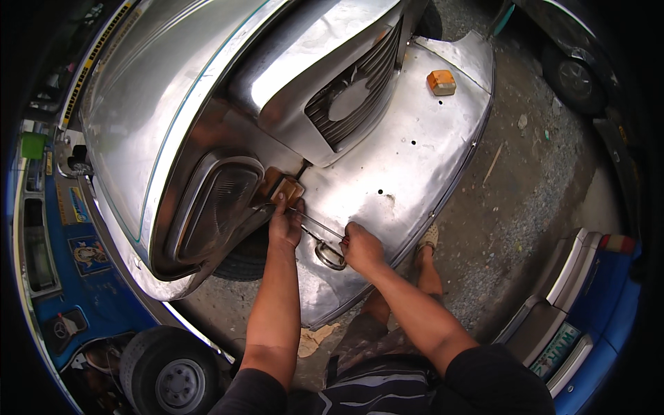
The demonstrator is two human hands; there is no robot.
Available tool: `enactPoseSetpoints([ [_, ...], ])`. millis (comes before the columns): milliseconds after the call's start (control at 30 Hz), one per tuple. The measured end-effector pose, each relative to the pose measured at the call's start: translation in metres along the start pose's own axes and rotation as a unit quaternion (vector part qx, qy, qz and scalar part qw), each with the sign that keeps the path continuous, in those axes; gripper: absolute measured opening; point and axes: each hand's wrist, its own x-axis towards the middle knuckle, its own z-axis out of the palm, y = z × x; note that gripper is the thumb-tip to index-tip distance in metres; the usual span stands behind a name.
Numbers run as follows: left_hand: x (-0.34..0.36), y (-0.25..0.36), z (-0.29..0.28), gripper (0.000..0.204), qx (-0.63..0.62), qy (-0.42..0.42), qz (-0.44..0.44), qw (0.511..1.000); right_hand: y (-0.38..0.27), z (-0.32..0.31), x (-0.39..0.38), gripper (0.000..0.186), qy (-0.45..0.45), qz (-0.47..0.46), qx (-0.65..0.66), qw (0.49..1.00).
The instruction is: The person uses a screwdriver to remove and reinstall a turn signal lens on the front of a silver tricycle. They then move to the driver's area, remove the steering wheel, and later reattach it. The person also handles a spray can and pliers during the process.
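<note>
My left hand has its fingertips bent up against the lower edge of an amber lamp beside the metal vehicle body. A thin metal rod runs from those fingertips to my right hand, whose fingers are closed on its near end. What sort of tool the rod is, I cannot make out, as my right fingers hide that end. Just left of my right hand, a round metal-rimmed piece lies on the shiny bare-metal fender. Some of the lamp is hidden by my left fingers.
A second amber lamp sits farther up the fender, near several small dark holes. A louvred grille is set in the body. Left stand a blue vehicle and a wheel; right, a blue car is parked on gravelly ground.
</note>
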Motion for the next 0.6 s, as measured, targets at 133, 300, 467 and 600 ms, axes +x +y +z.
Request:
enactPoseSetpoints([
  [133,-0.001,-0.002,-0.006,0.053,0.009,-0.019,0.026,0.999,0.027,0.0,-0.01,0.028,0.015,0.029,0.033,0.999],
  [300,-0.003,-0.007,-0.014,0.048,-0.004,-0.054,-0.011,0.998,0.056,0.002,-0.016,0.029,0.052,0.016,0.064,0.996],
  [467,-0.013,-0.025,-0.018,0.056,-0.013,-0.069,-0.011,0.997,0.064,-0.001,-0.015,0.028,0.074,0.026,0.072,0.994],
  [600,-0.023,-0.035,-0.022,0.054,-0.01,-0.057,-0.03,0.998,0.065,-0.008,-0.014,0.026,0.117,0.043,0.074,0.989],
])
